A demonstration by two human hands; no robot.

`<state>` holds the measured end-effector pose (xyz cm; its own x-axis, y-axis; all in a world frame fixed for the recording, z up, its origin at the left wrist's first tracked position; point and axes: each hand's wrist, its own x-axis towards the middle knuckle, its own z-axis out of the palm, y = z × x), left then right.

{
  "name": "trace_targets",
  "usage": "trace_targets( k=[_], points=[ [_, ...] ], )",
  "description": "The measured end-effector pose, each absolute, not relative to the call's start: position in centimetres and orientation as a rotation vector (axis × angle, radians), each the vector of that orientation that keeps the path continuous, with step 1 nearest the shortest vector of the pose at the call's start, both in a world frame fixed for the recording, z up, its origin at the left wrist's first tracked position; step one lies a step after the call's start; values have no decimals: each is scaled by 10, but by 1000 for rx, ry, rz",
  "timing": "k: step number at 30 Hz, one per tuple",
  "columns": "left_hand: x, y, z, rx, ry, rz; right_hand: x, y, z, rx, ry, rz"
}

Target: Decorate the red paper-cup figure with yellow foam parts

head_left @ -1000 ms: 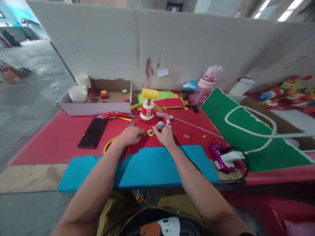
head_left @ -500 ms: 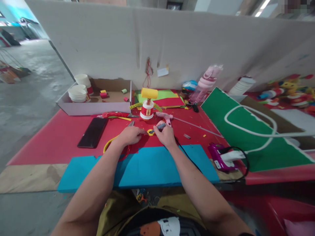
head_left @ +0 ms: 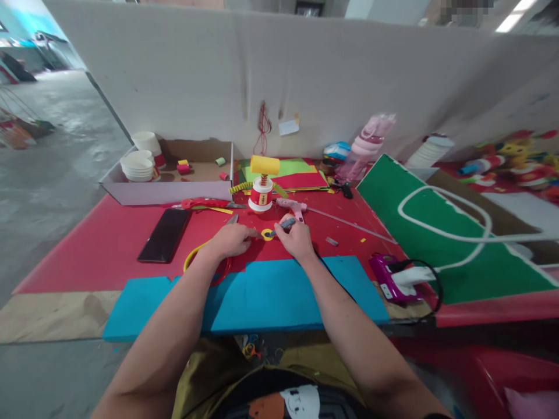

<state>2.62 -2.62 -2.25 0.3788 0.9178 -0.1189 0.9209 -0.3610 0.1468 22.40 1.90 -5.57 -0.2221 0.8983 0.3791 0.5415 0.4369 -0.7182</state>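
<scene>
A small yellow paper disc (head_left: 266, 234) with a dark mark on it lies on the red tabletop. My left hand (head_left: 233, 240) stretches its index finger to the disc's left edge; its other fingers are partly hidden. My right hand (head_left: 297, 237) grips a grey marker (head_left: 286, 223), its dark tip at the disc's middle. Under my left hand and wrist lies a pair of scissors (head_left: 188, 259) with yellow and red handles, partly covered. Just beyond the disc stands a paper cup figure (head_left: 261, 198) with a yellow roll on top and folded green arms.
A pink glue gun (head_left: 292, 205) lies behind my right hand. A black phone (head_left: 165, 235) and a red utility knife (head_left: 205, 203) are at left, before a box (head_left: 170, 192) with paper cups. A green board (head_left: 419, 233), white cable and purple plug block (head_left: 395, 279) stand at right.
My right hand and the marker have shifted slightly to the right over the disc. My left hand stays in place.
</scene>
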Motion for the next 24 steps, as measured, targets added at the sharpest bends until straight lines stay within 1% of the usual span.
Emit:
trace_targets(
  k=[11,24],
  points=[
    [27,-27,-21,2469,1640,-18,226,17,-47,-1218,-1844,582],
    [27,-27,-21,2466,1635,-15,225,21,-53,-1211,-1847,581]
  ],
)
